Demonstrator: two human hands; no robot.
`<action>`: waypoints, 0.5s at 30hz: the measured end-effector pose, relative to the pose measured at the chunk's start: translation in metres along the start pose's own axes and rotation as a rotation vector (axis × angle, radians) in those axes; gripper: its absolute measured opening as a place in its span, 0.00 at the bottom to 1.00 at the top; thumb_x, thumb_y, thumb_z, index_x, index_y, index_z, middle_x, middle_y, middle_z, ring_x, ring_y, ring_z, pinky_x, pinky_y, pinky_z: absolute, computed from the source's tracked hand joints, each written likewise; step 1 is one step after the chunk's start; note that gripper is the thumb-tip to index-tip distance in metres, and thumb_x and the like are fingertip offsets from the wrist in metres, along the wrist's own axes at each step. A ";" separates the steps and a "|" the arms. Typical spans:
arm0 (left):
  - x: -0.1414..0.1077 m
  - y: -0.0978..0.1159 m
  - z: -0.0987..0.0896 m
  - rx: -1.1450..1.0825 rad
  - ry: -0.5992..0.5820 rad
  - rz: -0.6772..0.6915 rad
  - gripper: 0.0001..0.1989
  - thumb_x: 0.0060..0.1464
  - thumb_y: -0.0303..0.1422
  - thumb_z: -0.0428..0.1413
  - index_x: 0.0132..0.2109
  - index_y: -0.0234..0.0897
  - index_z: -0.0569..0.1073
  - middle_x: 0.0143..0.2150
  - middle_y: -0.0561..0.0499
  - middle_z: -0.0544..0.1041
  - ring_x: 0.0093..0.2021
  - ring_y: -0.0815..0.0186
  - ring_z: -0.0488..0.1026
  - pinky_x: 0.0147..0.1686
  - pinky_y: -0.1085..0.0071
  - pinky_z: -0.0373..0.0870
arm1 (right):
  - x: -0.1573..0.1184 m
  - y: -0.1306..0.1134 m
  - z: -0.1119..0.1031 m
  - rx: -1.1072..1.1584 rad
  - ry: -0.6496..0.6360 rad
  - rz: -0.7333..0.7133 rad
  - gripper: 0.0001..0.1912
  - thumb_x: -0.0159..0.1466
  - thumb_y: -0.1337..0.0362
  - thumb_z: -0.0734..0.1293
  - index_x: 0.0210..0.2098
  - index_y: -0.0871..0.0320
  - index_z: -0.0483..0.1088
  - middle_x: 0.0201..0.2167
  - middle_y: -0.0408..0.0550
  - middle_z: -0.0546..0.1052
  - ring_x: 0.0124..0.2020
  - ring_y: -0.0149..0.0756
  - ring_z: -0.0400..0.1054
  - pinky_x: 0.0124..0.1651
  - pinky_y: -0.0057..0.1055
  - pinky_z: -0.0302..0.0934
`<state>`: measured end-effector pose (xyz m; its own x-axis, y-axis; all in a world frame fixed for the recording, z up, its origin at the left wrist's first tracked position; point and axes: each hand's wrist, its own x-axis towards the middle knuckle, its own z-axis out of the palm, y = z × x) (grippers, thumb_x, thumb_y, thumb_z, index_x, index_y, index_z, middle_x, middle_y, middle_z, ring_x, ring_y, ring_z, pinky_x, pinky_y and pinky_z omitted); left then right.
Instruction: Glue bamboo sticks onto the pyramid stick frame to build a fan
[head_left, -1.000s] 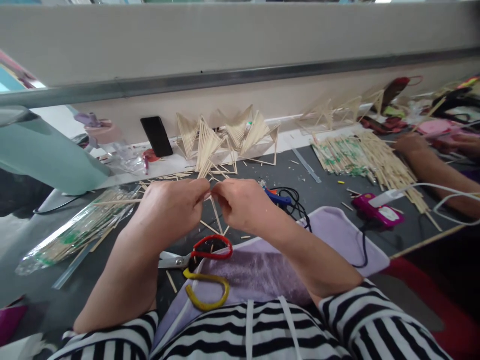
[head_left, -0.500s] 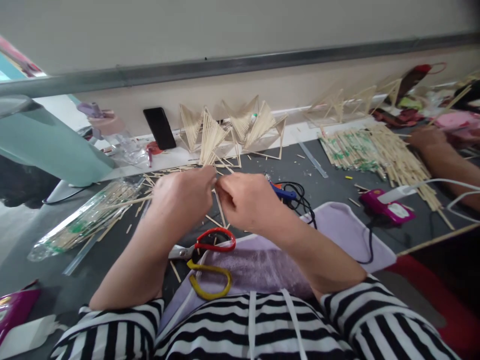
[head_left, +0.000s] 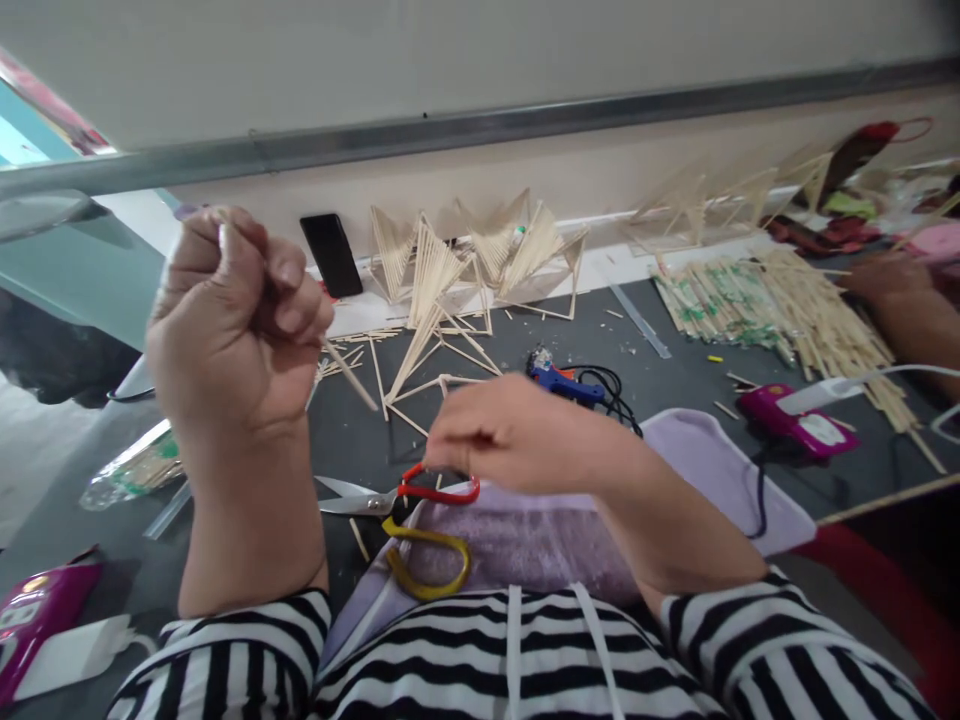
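My left hand (head_left: pixel 240 320) is raised at the left with its fingers closed on a thin wooden stick (head_left: pixel 351 376), whose end pokes out below the fist. Lower and nearer to me, my right hand (head_left: pixel 502 435) has its fingertips pressed together; whatever they pinch is hidden. Just below those fingertips lie scissors (head_left: pixel 379 502) with a red and a yellow handle loop. Beyond my hands stands a zigzag framework of wooden sticks (head_left: pixel 435 275), with triangular stick frames reaching toward me. A blue glue gun (head_left: pixel 566 385) rests right of it.
Bundled sticks (head_left: pixel 810 310) lie at the right, near another person's hand (head_left: pixel 889 280). A black phone (head_left: pixel 331 255) leans against the wall. A purple power block (head_left: pixel 799 420), a lilac cloth (head_left: pixel 697 460) and a bag of sticks (head_left: pixel 139 465) are around me.
My hands were together at the stick framework and have parted. The left has risen to the left with the stick; the right has come down toward the scissors.
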<state>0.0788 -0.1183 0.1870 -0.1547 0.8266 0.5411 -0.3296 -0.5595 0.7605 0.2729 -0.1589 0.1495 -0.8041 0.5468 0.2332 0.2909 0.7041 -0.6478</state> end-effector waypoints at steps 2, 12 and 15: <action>0.000 -0.006 0.005 -0.137 -0.019 -0.084 0.10 0.61 0.21 0.48 0.33 0.36 0.68 0.28 0.55 0.67 0.20 0.77 0.57 0.19 0.76 0.55 | 0.000 0.005 -0.008 0.023 0.236 0.064 0.13 0.67 0.59 0.62 0.41 0.60 0.74 0.33 0.44 0.76 0.31 0.26 0.65 0.36 0.24 0.56; -0.024 -0.040 0.018 0.142 -0.315 -0.193 0.01 0.53 0.28 0.61 0.34 0.39 0.78 0.36 0.52 0.77 0.34 0.70 0.73 0.35 0.73 0.73 | 0.009 0.020 -0.005 -0.019 0.348 0.125 0.15 0.68 0.60 0.59 0.27 0.59 0.63 0.23 0.38 0.62 0.26 0.25 0.54 0.31 0.23 0.49; -0.023 -0.043 0.017 0.262 -0.387 -0.149 0.03 0.53 0.27 0.61 0.35 0.38 0.79 0.34 0.51 0.78 0.32 0.71 0.73 0.32 0.74 0.72 | 0.001 0.023 -0.020 -0.034 0.382 0.104 0.17 0.70 0.57 0.56 0.31 0.60 0.66 0.26 0.40 0.65 0.28 0.25 0.57 0.34 0.24 0.51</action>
<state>0.1123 -0.1143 0.1475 0.2506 0.8434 0.4752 -0.0687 -0.4742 0.8778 0.2894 -0.1327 0.1496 -0.5203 0.7408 0.4249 0.3832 0.6471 -0.6590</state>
